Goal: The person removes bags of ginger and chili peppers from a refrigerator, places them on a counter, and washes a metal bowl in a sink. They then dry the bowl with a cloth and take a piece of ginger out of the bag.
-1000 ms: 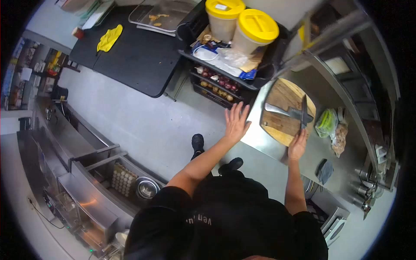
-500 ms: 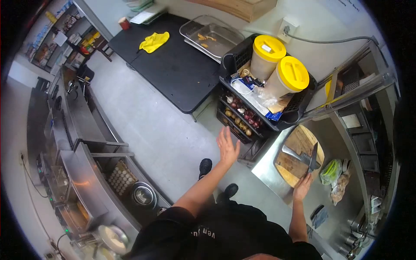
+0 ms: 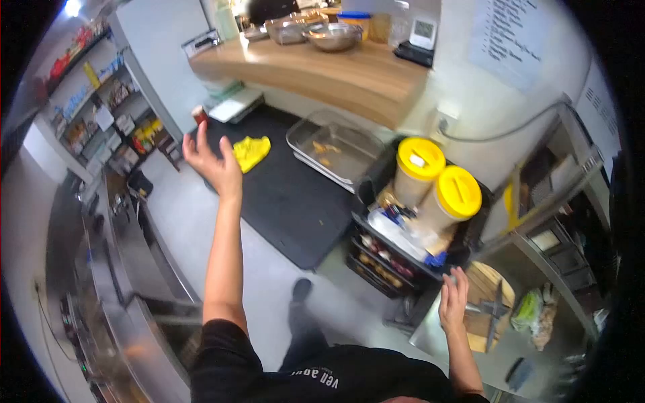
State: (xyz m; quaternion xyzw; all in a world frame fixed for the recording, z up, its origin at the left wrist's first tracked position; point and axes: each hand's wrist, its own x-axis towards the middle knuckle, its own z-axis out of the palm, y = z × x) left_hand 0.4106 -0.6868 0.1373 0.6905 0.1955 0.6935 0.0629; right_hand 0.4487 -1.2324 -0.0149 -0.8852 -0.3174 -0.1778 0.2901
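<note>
My left hand (image 3: pixel 215 161) reaches forward with its fingers spread and holds nothing. In this view it overlaps the black table (image 3: pixel 289 215), close beside a crumpled yellow cloth (image 3: pixel 252 153). My right hand (image 3: pixel 455 300), empty and with fingers stretched upward, is just left of the round wooden cutting board (image 3: pixel 478 326). A dark-bladed knife (image 3: pixel 496 322) lies across a second metal-handled tool (image 3: pixel 476 307) on that board. The tool's handle end is partly hidden by my right hand.
A black crate (image 3: pixel 363 195) holds two yellow-lidded tubs (image 3: pixel 422 158); crates of onions and potatoes sit below. A clear rectangular pan (image 3: pixel 336 149) rests at the table's back. Above runs a wooden shelf (image 3: pixel 309 70) with bowls. Steel counters (image 3: pixel 144 329) line the left; bagged greens (image 3: pixel 528 310) lie right.
My right hand has come away from the knife on the board and opened. My left hand has swung forward and left toward the table. The view has tilted up, showing the shelf.
</note>
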